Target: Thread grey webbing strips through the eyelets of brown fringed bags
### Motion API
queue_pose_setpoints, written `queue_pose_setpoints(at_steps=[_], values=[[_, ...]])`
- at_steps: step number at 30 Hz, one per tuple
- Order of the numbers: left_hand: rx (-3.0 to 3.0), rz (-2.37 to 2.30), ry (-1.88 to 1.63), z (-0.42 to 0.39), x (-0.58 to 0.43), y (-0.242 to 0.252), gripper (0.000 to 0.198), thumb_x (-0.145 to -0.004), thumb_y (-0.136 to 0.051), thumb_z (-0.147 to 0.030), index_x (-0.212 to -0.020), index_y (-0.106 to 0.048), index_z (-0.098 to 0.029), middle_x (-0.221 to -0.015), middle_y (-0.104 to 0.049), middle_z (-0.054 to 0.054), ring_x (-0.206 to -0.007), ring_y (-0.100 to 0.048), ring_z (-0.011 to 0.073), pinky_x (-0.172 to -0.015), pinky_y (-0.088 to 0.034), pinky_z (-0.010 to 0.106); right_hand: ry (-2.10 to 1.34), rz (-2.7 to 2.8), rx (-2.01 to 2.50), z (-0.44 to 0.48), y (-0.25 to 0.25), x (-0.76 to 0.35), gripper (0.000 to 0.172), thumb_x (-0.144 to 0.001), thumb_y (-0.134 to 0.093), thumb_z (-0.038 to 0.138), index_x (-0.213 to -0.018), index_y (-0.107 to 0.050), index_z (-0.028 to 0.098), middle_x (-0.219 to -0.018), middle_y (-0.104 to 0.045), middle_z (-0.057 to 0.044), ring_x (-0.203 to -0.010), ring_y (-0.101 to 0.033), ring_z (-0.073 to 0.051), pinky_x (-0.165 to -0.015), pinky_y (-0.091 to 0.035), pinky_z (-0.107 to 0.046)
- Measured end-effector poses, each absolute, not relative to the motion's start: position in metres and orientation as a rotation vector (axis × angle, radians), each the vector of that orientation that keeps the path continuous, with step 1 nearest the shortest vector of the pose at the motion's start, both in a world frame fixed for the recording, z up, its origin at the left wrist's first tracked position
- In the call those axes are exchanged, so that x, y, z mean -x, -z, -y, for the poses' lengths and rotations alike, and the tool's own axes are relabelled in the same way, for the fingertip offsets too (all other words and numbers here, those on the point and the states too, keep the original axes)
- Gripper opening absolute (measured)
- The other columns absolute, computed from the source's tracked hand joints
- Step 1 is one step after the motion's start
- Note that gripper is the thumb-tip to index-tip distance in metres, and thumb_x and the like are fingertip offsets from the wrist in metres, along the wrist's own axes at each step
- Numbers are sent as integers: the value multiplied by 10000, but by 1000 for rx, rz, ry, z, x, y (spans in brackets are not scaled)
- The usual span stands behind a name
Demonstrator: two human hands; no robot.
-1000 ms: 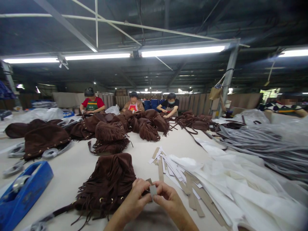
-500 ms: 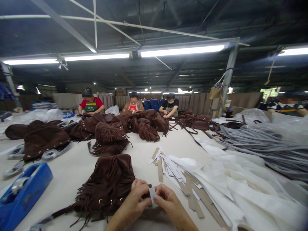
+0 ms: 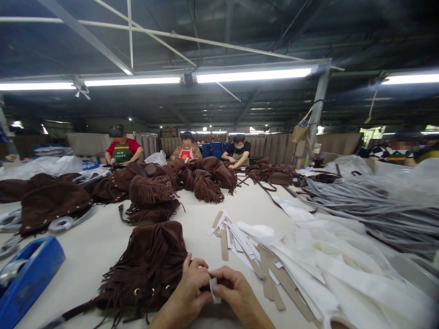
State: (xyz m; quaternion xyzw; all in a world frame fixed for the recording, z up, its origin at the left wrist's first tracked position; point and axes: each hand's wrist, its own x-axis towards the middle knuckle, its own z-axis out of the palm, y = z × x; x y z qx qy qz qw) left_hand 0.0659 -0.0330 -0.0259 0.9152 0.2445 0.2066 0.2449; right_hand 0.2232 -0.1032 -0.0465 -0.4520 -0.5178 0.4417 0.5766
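A small pale grey strip [image 3: 214, 290] is between my two hands, low in the middle of the view. My right hand [image 3: 236, 292] pinches it between thumb and fingers. My left hand [image 3: 192, 285] is curled closed against the strip's left side, thumb toward the other hand. Something dark shows in the gap behind the strip, too hidden to name. Just left of my hands lies a dark brown fringed bag [image 3: 154, 260] with metal eyelets along its lower edge, its strap [image 3: 80, 308] reaching toward the lower left.
At left stands a blue tape dispenser [image 3: 32, 274]. Card strips [image 3: 236, 242] and white sheet material [image 3: 318, 260] lie to the right, with grey wrapped straps [image 3: 370, 205] beyond. More brown bags [image 3: 151, 189] are heaped across the table [image 3: 197, 224]; several people work behind them.
The whole scene has shifted left as the head view turned slightly right. My right fingers have come over the strip's top, closer to my left hand, and less of the strip shows.
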Motion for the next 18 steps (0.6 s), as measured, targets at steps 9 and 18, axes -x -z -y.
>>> queue_pose_setpoints(at_steps=[9,18], values=[[-2294,-739,-610,30,-67,27,76,-692,-573,-165,-684,-599,-235,-848,-657,0,-1217,-404,272,-1111,6,501,-784,1129,1161,99,58,-220,155,-741,-635,327,-673,-605,190,-632,-544,23,-638,-467,-153,-624,-373,-260],[-2135,-795,-612,40,-71,14,51,-732,-552,-241,-768,-583,-221,-862,-612,-9,-926,-543,199,-1132,56,464,-540,1161,1210,101,47,-216,215,-815,-596,367,-685,-593,196,-638,-569,18,-655,-501,-164,-641,-386,-261]])
